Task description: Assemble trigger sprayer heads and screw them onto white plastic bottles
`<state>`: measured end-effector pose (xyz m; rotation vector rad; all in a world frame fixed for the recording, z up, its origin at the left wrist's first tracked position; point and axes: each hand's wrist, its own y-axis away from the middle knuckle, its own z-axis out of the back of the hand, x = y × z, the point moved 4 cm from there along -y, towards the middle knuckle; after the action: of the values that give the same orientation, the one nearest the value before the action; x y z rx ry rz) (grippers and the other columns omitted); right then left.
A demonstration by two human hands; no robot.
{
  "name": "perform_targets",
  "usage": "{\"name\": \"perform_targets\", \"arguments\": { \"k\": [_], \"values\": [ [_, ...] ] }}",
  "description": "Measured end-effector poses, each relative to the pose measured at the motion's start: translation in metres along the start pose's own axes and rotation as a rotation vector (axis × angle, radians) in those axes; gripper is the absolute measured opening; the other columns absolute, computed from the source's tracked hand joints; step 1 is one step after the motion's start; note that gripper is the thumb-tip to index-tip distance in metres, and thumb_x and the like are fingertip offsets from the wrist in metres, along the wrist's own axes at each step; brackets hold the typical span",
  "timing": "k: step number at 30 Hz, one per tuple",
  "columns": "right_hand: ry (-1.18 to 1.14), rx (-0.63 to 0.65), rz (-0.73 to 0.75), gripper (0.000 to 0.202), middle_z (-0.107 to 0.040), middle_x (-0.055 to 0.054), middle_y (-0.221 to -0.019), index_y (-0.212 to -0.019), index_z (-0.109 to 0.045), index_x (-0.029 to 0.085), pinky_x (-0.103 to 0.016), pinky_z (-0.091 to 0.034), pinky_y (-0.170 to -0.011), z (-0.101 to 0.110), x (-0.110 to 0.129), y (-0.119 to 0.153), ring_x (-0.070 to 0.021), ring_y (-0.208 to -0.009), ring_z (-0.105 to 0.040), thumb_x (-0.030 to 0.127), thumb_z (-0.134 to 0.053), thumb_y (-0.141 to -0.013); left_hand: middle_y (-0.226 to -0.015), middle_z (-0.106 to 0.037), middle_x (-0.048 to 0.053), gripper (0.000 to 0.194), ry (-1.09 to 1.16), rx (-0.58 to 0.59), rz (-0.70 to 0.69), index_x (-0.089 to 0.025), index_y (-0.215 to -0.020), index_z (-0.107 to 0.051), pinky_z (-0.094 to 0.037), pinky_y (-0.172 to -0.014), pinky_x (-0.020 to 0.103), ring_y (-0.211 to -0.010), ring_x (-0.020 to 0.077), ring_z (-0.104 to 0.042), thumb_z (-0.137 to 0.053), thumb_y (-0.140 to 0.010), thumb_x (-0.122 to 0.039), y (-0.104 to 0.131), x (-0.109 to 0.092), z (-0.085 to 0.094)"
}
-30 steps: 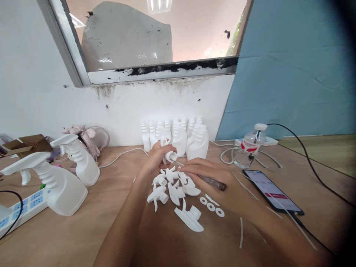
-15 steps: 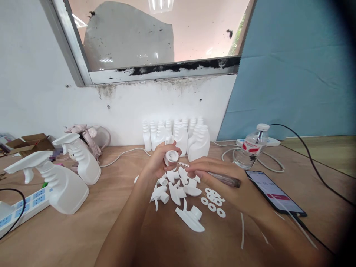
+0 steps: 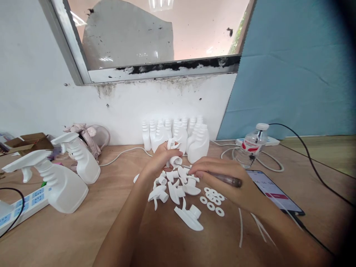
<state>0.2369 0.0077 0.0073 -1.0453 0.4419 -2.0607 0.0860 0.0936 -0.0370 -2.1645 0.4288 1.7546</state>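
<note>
My left hand (image 3: 162, 156) is closed around a white trigger spray head (image 3: 175, 161), its round collar turned toward my right hand. In my right hand (image 3: 213, 167) is a screwdriver (image 3: 226, 179) with a dark, see-through handle, gripped like a pen. The shaft's tip reaches into the collar; what it touches inside is hidden. Below both hands lie several loose white spray heads (image 3: 191, 218) on the wooden table (image 3: 116, 207). Just right of them is a small cluster of flat white washers (image 3: 210, 206).
White bottles (image 3: 198, 142) stand against the wall. Two bottles with spray heads (image 3: 66, 189) stand at left by a power strip (image 3: 35, 202). A water bottle (image 3: 253, 146), a phone (image 3: 274, 191), cables and thin white tubes (image 3: 240, 228) lie to the right.
The spray head in my left hand has tilted, so its collar faces more to the right and its upper part shows. The screwdriver has shifted slightly right, its tip still at the collar.
</note>
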Motion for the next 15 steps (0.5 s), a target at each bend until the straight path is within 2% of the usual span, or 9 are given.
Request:
{"name": "perform_targets", "arguments": {
  "k": [5,8,12,15],
  "values": [
    [0.049,0.043,0.144,0.022,-0.071,-0.004,-0.089,-0.093,-0.068,0.020,-0.025,-0.053,-0.076,-0.003,0.008,-0.001,-0.0138,-0.083,-0.066,0.011,-0.048,-0.090,-0.059,-0.050,-0.004,0.025,-0.055,-0.050,0.008,-0.020,-0.079,-0.047,-0.015,-0.031,0.015,-0.039,0.0053,-0.035,-0.068,-0.066,-0.021,0.001,-0.002,0.001],
    [0.097,0.044,0.178,0.023,-0.069,-0.005,-0.092,-0.097,-0.068,0.020,-0.024,-0.052,-0.076,-0.004,0.012,-0.001,-0.0132,-0.085,-0.065,0.009,-0.048,-0.090,-0.058,-0.049,-0.004,0.025,-0.073,-0.081,-0.010,-0.020,-0.078,-0.046,-0.015,-0.031,0.015,-0.039,0.0055,-0.035,-0.068,-0.065,-0.020,0.000,-0.003,0.001],
    [0.135,0.007,0.156,0.024,-0.069,-0.005,-0.093,-0.099,-0.068,0.021,-0.024,-0.052,-0.076,-0.006,0.016,-0.001,-0.0135,-0.085,-0.066,0.011,-0.048,-0.090,-0.058,-0.050,-0.004,0.024,-0.070,-0.118,-0.030,-0.019,-0.078,-0.046,-0.015,-0.031,0.016,-0.038,0.0054,-0.036,-0.067,-0.066,-0.021,0.000,-0.004,0.001],
    [0.093,-0.037,0.047,0.022,-0.070,-0.004,-0.094,-0.094,-0.070,0.021,-0.024,-0.053,-0.076,-0.009,0.012,-0.001,-0.0139,-0.085,-0.066,0.013,-0.049,-0.090,-0.056,-0.050,-0.005,0.024,-0.061,-0.135,-0.057,-0.019,-0.078,-0.046,-0.015,-0.032,0.016,-0.037,0.0052,-0.035,-0.067,-0.066,-0.021,0.000,-0.005,0.002]
  ]
}}
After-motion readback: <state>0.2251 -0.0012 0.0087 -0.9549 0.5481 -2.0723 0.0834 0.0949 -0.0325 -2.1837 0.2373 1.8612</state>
